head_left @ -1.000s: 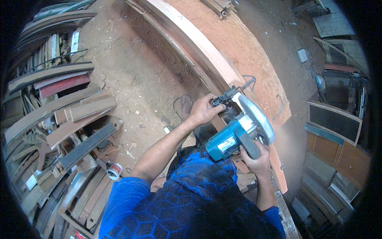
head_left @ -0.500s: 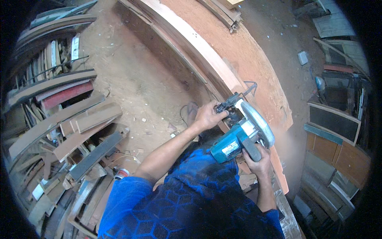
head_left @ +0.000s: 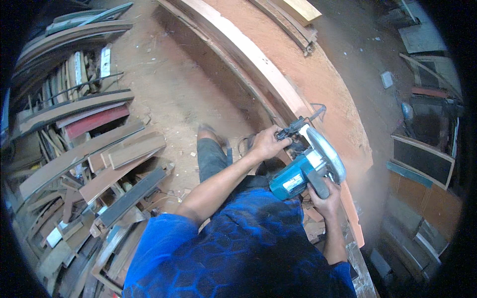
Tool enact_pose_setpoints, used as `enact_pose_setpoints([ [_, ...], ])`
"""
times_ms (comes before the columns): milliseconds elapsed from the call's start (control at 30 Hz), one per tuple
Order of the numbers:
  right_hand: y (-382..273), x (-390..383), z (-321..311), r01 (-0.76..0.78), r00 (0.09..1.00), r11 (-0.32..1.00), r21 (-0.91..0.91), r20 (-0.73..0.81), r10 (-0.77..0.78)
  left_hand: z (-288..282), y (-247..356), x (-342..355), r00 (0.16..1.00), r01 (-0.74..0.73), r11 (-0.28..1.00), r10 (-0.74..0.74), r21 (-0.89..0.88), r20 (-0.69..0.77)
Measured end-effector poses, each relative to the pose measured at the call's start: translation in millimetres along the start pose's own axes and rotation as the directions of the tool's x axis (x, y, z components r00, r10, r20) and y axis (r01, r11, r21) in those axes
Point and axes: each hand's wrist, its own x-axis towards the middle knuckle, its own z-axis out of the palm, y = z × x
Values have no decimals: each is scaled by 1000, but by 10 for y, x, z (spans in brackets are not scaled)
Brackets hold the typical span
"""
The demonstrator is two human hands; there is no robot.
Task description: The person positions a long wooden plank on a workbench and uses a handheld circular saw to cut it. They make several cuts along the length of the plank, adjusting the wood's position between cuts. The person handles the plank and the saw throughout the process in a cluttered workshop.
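A teal circular saw (head_left: pixel 289 180) with a silver blade guard (head_left: pixel 329 153) rests on a long pale plank (head_left: pixel 258 62) lying on the bench. My right hand (head_left: pixel 326 198) is wrapped round the saw's dark rear handle. At the front, my left hand (head_left: pixel 268 144) grips the dark metal part by the saw's base, thumb on top. The blade is hidden by the guard and the base. A dark cord (head_left: pixel 318 111) loops just beyond the saw's front. Beneath the saw, the plank's surface is mostly covered.
Reddish sawdust coats the bench (head_left: pixel 343 107); further boards (head_left: pixel 285 25) lie on its far end. Stacked wood offcuts (head_left: pixel 134 191) crowd the floor at left. Framed panels (head_left: pixel 422 159) lean at right. My left leg (head_left: pixel 211 154) stands beside the bench.
The saw has slid slightly forward along the plank, both hands still on it. My left leg has come into view at left, and the whole view has shifted a little.
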Motion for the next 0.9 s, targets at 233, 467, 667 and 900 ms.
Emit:
enact_pose_setpoints([
  [233,-211,255,105,-29,999,989,148,-20,32,-171,-33,241,1000,3,1000,-4,26,28],
  [467,-266,466,180,-21,999,998,60,31,20,-370,1,385,1000,23,1000,-23,13,15],
  [667,-359,675,297,-36,998,993,115,45,31,-535,-24,559,999,35,999,-35,0,25],
  [900,-555,914,405,0,999,998,64,44,-3,-808,48,728,999,41,999,-41,8,-6],
])
